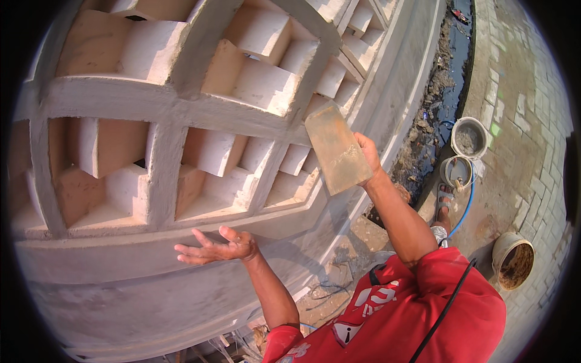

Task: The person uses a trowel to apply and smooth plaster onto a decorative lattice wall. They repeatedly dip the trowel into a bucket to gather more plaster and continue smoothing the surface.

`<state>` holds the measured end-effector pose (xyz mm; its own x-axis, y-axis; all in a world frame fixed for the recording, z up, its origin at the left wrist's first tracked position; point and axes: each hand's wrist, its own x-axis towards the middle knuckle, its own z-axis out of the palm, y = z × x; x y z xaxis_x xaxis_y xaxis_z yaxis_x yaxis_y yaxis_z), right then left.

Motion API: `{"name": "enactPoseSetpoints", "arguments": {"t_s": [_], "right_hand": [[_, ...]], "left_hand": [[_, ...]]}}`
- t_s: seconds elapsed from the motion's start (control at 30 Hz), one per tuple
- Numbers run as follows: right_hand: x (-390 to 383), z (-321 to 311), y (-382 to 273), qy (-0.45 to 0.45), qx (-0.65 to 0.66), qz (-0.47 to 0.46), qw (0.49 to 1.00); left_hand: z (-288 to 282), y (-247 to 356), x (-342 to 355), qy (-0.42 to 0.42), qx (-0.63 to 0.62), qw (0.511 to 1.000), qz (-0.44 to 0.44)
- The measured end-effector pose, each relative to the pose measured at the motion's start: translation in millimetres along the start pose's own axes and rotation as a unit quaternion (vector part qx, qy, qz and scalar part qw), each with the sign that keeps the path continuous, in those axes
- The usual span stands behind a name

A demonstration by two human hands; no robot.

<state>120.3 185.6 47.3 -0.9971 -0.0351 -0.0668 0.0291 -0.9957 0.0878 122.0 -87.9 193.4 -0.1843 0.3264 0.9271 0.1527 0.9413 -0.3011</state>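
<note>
My right hand (367, 154) grips a flat rectangular plastering float (336, 149), brownish and smeared, held up against the plastered lattice wall (163, 109) near its right side. My left hand (219, 247) is open, palm up, fingers spread, holding nothing, just in front of the smooth grey ledge (139, 254) below the square recesses. The wall has several deep square openings with pale, fresh-looking plaster on the bars. I wear a red shirt (423, 308).
A muddy drain with dark water (445, 78) runs along the wall's foot. Three buckets stand on the paved ground: a grey one (469, 137), a smaller one (456, 172) and a rusty one (513, 260). A blue hose (465, 212) curves past my sandalled foot (445, 202).
</note>
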Motion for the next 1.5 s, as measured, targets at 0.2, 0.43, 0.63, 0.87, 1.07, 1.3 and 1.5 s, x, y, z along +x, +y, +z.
{"name": "enactPoseSetpoints", "arguments": {"t_s": [0.2,0.43,0.63,0.87,1.07,1.3,1.5], "right_hand": [[1.4,3.4,-7.8,-0.025,0.043,0.033,0.998],[-11.3,-22.7,5.2,-0.011,0.061,-0.063,0.996],[-28.1,-15.1,5.6,-0.077,0.057,-0.02,0.995],[-18.1,26.4,14.0,-0.104,-0.185,-0.072,0.975],[-14.7,58.6,34.4,-0.004,-0.382,-0.185,0.906],[5.6,86.5,62.9,0.049,-0.576,-0.281,0.766],[-34.9,71.7,80.6,-0.026,-0.627,-0.212,0.749]], "left_hand": [[0.5,-1.1,-0.8,0.006,-0.007,1.0,0.004],[1.2,-0.7,-0.4,0.014,-0.009,1.0,0.002],[1.3,1.3,-0.1,0.022,-0.002,1.0,-0.001],[2.5,1.6,1.5,0.029,-0.01,1.0,0.003],[1.3,0.1,0.7,0.023,-0.015,1.0,0.003],[-2.3,1.4,-1.9,0.005,-0.027,1.0,-0.008],[4.2,-4.7,-9.2,0.035,-0.066,0.997,-0.03]]}}
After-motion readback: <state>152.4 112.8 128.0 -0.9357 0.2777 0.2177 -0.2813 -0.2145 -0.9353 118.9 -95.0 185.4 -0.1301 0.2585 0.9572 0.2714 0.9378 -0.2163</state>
